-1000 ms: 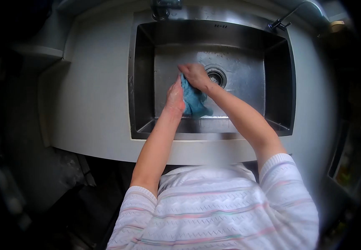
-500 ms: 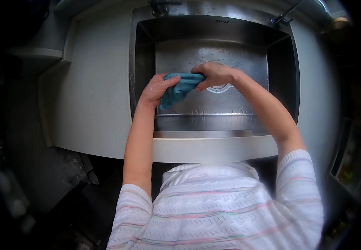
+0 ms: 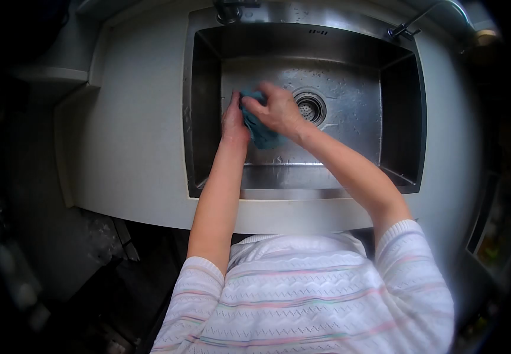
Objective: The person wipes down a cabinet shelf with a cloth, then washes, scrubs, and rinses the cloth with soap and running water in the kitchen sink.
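A teal cloth point(image 3: 262, 134) hangs bunched between my hands above the left part of the steel sink point(image 3: 350, 141). My left hand point(image 3: 234, 121) is on its left side, turned edge-up, with the cloth against its palm and fingers. From the right, my right hand point(image 3: 278, 111) reaches over with bent fingers and thumb around the top of the cloth. Its fingertips are slightly blurred. Part of the cloth is hidden behind the right hand, and its lower end droops free below.
The round drain point(image 3: 309, 108) lies right of my hands in the wet basin floor. A dark tap base point(image 3: 228, 13) stands at the back left, and a thin curved spout point(image 3: 406, 26) at the back right. Pale countertop point(image 3: 131, 130) borders the sink.
My left hand has moved right and turned edge-up. My right hand has come left and over the cloth, which is now bunched instead of stretched between the hands. The drain is now uncovered.
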{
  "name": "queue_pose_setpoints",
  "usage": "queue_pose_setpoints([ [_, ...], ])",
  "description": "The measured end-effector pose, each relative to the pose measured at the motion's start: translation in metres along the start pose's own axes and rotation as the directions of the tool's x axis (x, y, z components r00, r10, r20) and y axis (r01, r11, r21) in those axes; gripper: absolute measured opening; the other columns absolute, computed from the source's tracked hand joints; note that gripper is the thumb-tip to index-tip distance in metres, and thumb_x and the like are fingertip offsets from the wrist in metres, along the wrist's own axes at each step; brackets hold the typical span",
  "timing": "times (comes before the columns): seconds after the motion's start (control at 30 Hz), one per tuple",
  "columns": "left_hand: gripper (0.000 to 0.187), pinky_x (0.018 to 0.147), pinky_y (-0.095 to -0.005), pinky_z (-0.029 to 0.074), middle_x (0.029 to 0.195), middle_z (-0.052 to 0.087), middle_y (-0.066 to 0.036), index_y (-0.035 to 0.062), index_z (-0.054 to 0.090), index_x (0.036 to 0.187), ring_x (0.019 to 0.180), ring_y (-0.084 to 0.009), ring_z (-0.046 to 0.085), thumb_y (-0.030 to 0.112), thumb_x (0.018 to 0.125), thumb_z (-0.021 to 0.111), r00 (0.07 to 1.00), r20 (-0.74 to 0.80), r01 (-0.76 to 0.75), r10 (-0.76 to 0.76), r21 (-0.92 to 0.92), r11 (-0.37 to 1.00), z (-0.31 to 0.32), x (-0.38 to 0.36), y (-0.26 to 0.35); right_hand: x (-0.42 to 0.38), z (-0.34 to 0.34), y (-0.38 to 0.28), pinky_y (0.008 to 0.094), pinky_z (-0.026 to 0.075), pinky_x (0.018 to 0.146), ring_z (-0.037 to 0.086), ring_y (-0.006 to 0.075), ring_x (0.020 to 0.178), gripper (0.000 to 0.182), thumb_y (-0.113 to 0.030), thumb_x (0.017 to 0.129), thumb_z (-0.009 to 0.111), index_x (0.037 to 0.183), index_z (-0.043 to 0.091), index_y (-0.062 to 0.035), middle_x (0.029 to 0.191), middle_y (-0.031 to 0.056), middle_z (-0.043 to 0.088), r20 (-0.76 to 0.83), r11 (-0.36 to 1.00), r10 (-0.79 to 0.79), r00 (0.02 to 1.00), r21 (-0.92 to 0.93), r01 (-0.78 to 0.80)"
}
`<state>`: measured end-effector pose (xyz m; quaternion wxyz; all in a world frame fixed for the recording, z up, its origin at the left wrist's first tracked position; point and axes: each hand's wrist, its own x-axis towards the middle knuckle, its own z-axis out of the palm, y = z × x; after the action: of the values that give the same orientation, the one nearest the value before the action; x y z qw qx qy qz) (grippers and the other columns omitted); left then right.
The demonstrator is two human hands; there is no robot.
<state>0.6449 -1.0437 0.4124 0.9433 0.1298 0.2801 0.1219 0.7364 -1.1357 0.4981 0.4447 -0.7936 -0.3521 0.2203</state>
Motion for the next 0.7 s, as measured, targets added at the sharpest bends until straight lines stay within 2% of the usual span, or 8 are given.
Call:
queue_pose_setpoints([
  [0.1, 0.034, 0.071, -0.0297, 0.046, 0.08, 0.053, -0.005, 0.0032, 0.052, 0.098, 0.072, -0.0188, 0.054, 0.035, 0.085, 0.05, 0.957, -0.089, -0.284, 0.277, -0.072, 0.956, 0.034, -0.022, -0.036, -0.023, 0.031, -0.01, 0.0408, 0.047, 0.065, 0.057, 0.0372, 0.068, 0.025, -0.03, 0.077, 0.055, 0.071, 0.058, -0.0063, 0.069, 0.0165, 0.059, 0.062, 0.87, -0.374, 0.925, -0.322, 0.374],
  [0.3, 0.026, 0.078, -0.0322, 0.046, 0.095, 0.055, -0.008, 0.0033, 0.052, 0.097, 0.089, -0.02, 0.054, 0.026, 0.086, 0.045, 0.91, -0.403, -0.05, 0.094, 0.12, 0.992, 0.043, -0.003, -0.044, 0.011, 0.018, 0.028, 0.0441, 0.047, 0.063, 0.058, 0.0362, 0.064, 0.028, -0.028, 0.082, 0.048, 0.063, 0.057, -0.0091, 0.068, 0.0153, 0.059, -0.053, 0.956, -0.025, 0.998, -0.293, 0.008],
  [0.33, 0.029, 0.079, -0.033, 0.045, 0.095, 0.055, -0.007, 0.0042, 0.052, 0.097, 0.089, -0.0206, 0.054, 0.029, 0.088, 0.041, 0.958, 0.264, -0.061, 0.107, -0.177, 0.982, -0.014, 0.008, -0.049, -0.011, 0.024, 0.008, 0.0446, 0.047, 0.062, 0.058, 0.0362, 0.067, 0.027, -0.029, 0.081, 0.049, 0.066, 0.058, -0.0089, 0.068, 0.0164, 0.059, -0.002, 0.949, -0.087, 0.996, -0.303, 0.083],
  [0.43, 0.031, 0.081, -0.0344, 0.044, 0.095, 0.055, -0.007, 0.0044, 0.052, 0.097, 0.09, -0.0214, 0.054, 0.03, 0.089, 0.038, 0.922, 0.38, 0.054, 0.076, -0.321, 0.946, -0.023, 0.008, -0.055, -0.015, 0.036, 0.02, 0.0431, 0.047, 0.063, 0.058, 0.0359, 0.069, 0.025, -0.028, 0.081, 0.049, 0.069, 0.058, -0.0087, 0.069, 0.0166, 0.059, 0.035, 0.963, -0.071, 0.997, -0.258, 0.078],
  [0.47, 0.029, 0.08, -0.0344, 0.044, 0.096, 0.055, -0.008, 0.004, 0.052, 0.096, 0.09, -0.0214, 0.054, 0.029, 0.088, 0.039, 0.911, -0.411, -0.002, 0.018, 0.041, 0.999, 0.038, -0.011, -0.051, -0.003, 0.033, 0.031, 0.0431, 0.046, 0.064, 0.058, 0.0361, 0.069, 0.025, -0.028, 0.081, 0.049, 0.069, 0.058, -0.0088, 0.069, 0.0164, 0.06, 0.052, 0.952, -0.021, 0.998, -0.303, 0.036],
  [0.5, 0.03, 0.079, -0.0344, 0.044, 0.095, 0.055, -0.008, 0.0043, 0.052, 0.097, 0.09, -0.021, 0.054, 0.029, 0.089, 0.038, 0.89, -0.45, 0.018, 0.076, 0.201, 0.979, 0.039, -0.007, -0.056, 0.015, 0.026, 0.048, 0.0432, 0.046, 0.064, 0.058, 0.0363, 0.07, 0.025, -0.029, 0.081, 0.049, 0.069, 0.058, -0.0089, 0.069, 0.0162, 0.06, 0.07, 0.938, 0.032, 0.997, -0.348, -0.006],
  [0.67, 0.025, 0.073, -0.0331, 0.047, 0.094, 0.055, -0.007, 0.0015, 0.05, 0.098, 0.085, -0.0202, 0.056, 0.023, 0.087, 0.044, 0.961, 0.275, 0.043, 0.017, -0.213, 0.976, -0.014, 0.006, -0.048, -0.018, 0.028, 0.011, 0.0434, 0.046, 0.066, 0.058, 0.0359, 0.07, 0.026, -0.03, 0.081, 0.05, 0.068, 0.057, -0.0082, 0.07, 0.0135, 0.06, 0.037, 0.953, -0.013, 0.999, -0.301, 0.023],
  [0.7, 0.026, 0.072, -0.033, 0.047, 0.094, 0.056, -0.008, 0.001, 0.05, 0.098, 0.084, -0.0205, 0.057, 0.024, 0.087, 0.045, 0.992, 0.127, 0.014, 0.008, -0.171, 0.985, -0.018, 0.009, -0.049, -0.015, 0.028, 0.013, 0.0432, 0.046, 0.066, 0.058, 0.0362, 0.07, 0.026, -0.031, 0.081, 0.051, 0.069, 0.058, -0.0083, 0.069, 0.014, 0.06, 0.007, 0.959, -0.019, 1.0, -0.284, 0.02],
])
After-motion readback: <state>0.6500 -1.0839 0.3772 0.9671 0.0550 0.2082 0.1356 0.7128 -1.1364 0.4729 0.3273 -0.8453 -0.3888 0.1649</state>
